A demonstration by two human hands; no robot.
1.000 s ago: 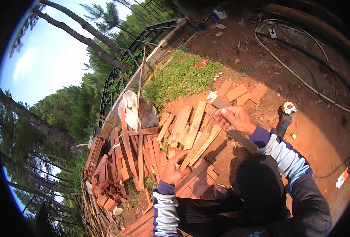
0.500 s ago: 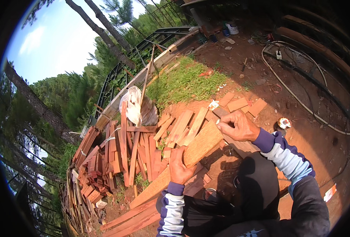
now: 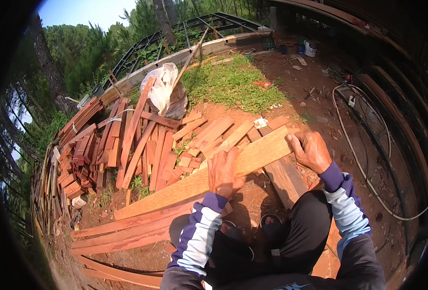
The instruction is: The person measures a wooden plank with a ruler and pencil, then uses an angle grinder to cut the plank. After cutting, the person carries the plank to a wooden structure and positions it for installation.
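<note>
A long, pale yellow-brown plank (image 3: 173,191) lies diagonally across my view, its far end high on the right. My left hand (image 3: 225,173) grips it near the middle, fingers curled over the edge. My right hand (image 3: 310,152) holds it by the right end, thumb pressed against it. Beneath that end, a darker weathered board (image 3: 286,186) rests between my bent knees and the cut pieces ahead. Long reddish boards (image 3: 122,241) lie on the ground to the left, below the held plank. My sandalled feet show under me.
A heap of reddish wood offcuts (image 3: 78,162) fills the left, beside a whitish plastic bag (image 3: 163,89) and a leaning stick. Ahead are grass (image 3: 223,79) and a low wall with black metal framework. At right, a hose (image 3: 366,181), cables, a socket block (image 3: 351,100) and stacked boards (image 3: 392,108).
The pale plank has swung and risen so its broad face stretches across the view under both hands. My right hand has shifted right. The view has tilted and turned.
</note>
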